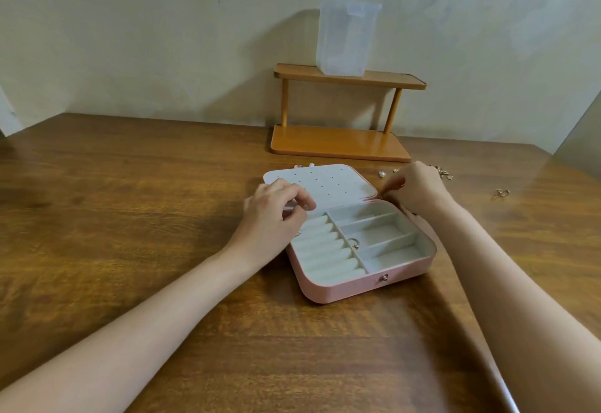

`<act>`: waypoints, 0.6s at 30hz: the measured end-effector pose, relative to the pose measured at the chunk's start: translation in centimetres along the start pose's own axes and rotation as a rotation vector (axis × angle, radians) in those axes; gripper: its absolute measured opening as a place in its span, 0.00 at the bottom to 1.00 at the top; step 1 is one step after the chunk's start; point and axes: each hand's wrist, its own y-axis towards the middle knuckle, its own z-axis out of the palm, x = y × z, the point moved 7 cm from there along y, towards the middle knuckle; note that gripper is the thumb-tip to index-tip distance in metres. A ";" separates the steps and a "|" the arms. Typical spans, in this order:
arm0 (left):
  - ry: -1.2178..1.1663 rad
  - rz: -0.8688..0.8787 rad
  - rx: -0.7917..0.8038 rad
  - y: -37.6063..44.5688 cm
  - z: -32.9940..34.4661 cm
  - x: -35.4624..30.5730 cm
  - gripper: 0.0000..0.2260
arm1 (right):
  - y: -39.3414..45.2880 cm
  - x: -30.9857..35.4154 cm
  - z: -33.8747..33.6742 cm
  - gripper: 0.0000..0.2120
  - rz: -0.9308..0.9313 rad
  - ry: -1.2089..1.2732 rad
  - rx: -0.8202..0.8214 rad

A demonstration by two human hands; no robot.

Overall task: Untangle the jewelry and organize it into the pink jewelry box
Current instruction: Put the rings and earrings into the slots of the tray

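Observation:
The pink jewelry box (351, 289) lies open on the wooden table, its white lid (328, 181) folded flat behind it. A ring (354, 243) stands in the ring rolls near the divider. My left hand (276, 217) rests on the lid's left front corner, fingers curled on its edge. My right hand (413, 189) hovers at the lid's right corner, fingertips pinched together; whether anything small sits between them is hidden. Loose jewelry lies beyond: a gold chain tangle (444, 173), a pearl piece (382, 173) and a gold earring (501, 193).
A two-tier wooden shelf (341, 142) stands against the wall behind the box, with a translucent plastic container (346, 38) on its top tier. Small pink-and-white pieces (304, 165) lie behind the lid's left edge. Table edge runs at right.

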 end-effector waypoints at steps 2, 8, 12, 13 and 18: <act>-0.008 0.014 0.008 -0.1 0.0 0.2 0.10 | -0.3 0.1 -1.2 0.06 -0.002 0.107 -0.105; 0.003 0.014 0.012 -0.1 -0.1 0.1 0.09 | -0.6 -0.3 -1.1 0.06 0.004 -0.031 -0.054; 0.007 0.024 0.014 -0.1 -0.1 0.0 0.09 | -0.7 -0.9 -0.9 0.08 0.049 -0.042 0.017; 0.007 0.024 0.015 -0.1 -0.1 0.1 0.09 | -0.6 -0.9 -1.0 0.09 0.056 -0.055 0.041; 0.018 0.026 0.016 0.0 0.1 0.2 0.09 | -0.5 -0.8 -3.6 0.09 0.064 0.031 -0.149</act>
